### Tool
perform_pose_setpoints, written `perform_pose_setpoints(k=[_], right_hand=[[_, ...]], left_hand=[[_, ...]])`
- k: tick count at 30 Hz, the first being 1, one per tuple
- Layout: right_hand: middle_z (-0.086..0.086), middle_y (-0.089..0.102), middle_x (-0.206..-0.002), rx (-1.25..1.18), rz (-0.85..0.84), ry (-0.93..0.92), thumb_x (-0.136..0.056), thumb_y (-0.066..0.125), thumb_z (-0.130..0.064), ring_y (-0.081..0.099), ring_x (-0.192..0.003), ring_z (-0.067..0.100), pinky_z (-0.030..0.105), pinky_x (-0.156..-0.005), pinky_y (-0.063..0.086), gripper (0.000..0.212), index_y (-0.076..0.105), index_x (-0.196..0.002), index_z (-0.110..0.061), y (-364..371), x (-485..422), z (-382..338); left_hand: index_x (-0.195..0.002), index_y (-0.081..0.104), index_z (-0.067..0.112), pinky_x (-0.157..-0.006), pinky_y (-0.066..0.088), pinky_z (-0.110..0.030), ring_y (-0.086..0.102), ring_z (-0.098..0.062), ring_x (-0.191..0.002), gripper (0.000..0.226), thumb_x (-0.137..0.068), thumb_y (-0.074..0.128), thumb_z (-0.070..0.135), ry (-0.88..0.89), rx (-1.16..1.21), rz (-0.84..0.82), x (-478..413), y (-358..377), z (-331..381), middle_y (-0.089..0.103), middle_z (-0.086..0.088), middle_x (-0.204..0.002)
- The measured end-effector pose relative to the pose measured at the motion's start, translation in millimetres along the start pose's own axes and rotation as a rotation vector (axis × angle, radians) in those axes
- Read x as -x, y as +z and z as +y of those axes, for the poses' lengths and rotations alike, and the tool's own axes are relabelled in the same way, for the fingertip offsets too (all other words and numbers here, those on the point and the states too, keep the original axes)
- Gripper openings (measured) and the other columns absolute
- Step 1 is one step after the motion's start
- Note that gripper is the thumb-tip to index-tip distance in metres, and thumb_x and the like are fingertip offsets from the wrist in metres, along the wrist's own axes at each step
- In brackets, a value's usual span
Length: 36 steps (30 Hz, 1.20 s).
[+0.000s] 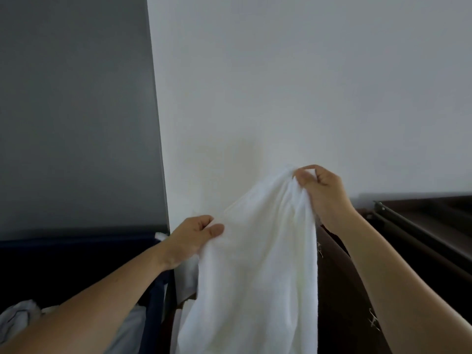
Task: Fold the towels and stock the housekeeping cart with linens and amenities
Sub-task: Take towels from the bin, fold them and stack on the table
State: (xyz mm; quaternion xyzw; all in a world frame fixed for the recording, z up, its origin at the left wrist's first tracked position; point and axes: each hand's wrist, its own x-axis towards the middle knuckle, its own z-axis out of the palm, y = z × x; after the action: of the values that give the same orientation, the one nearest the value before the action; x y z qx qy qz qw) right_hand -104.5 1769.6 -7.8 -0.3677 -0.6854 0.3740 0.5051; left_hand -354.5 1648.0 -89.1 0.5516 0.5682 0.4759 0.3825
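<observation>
A white towel (258, 264) hangs in the air in front of me, against a white wall. My right hand (323, 191) pinches its top edge, raised higher. Lower and to the left, my left hand (195, 237) pinches the towel's left edge between thumb and fingers. The cloth drapes down past the bottom of the frame. The dark brown housekeeping cart (408, 251) stands at the right behind the towel; its shelves are hidden from here.
A dark navy linen bag (76, 264) sits at lower left with white and pale cloth (20, 318) inside. A grey wall panel (76, 111) fills the upper left. A white wall (306, 85) stands close ahead.
</observation>
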Motion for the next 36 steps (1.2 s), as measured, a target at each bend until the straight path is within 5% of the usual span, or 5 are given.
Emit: perform_pose_setpoints(k=[7,13,22,32,36], right_hand=[[-0.027,0.053,-0.13,0.18,-0.51,-0.122,-0.093,0.066,-0.019,0.059,-0.101,-0.011,0.013,-0.084,0.045,0.022,0.068,-0.086,-0.04,24,29,9],[-0.016,0.064,-0.069,0.212,-0.544,-0.034,-0.095,0.062,-0.021,0.058,-0.067,-0.001,0.02,-0.064,0.047,0.022,0.067,-0.078,-0.034,42,44,28],[-0.01,0.069,-0.07,0.033,0.008,-0.009,-0.093,0.062,-0.016,0.063,-0.071,0.012,0.035,-0.072,0.052,0.021,0.07,-0.077,-0.027,-3,-5,23],[-0.023,0.055,-0.133,0.097,-0.531,-0.09,-0.094,0.064,-0.016,0.061,-0.106,-0.001,0.021,-0.09,0.045,0.019,0.07,-0.093,-0.034,46,33,30],[-0.014,0.068,-0.081,0.086,-0.586,0.025,-0.095,0.062,-0.024,0.062,-0.071,0.007,0.027,-0.065,0.05,0.015,0.069,-0.083,-0.03,52,41,39]], left_hand=[[-0.092,0.061,0.001,-0.057,0.041,-0.026,0.049,-0.015,-0.064,0.039,-0.095,0.062,0.04,0.179,-0.211,-0.025,-21,5,60,0.054,-0.001,-0.073],[-0.088,0.069,0.018,-0.062,0.048,-0.019,0.06,-0.006,-0.07,0.02,-0.091,0.067,0.037,0.102,-0.255,-0.172,-26,6,56,0.066,0.008,-0.077],[-0.098,0.064,0.0,-0.075,0.053,-0.04,0.065,-0.025,-0.079,0.046,-0.08,0.071,0.041,-0.029,-0.083,-0.023,-10,-18,7,0.07,-0.01,-0.089],[-0.09,0.067,0.002,-0.059,0.046,-0.026,0.058,-0.016,-0.067,0.03,-0.091,0.069,0.032,0.09,-0.17,-0.16,-23,2,57,0.064,-0.004,-0.077],[-0.087,0.071,0.013,-0.07,0.054,-0.027,0.065,-0.014,-0.075,0.015,-0.091,0.069,0.028,0.013,-0.175,-0.255,-20,-3,52,0.07,-0.001,-0.083]])
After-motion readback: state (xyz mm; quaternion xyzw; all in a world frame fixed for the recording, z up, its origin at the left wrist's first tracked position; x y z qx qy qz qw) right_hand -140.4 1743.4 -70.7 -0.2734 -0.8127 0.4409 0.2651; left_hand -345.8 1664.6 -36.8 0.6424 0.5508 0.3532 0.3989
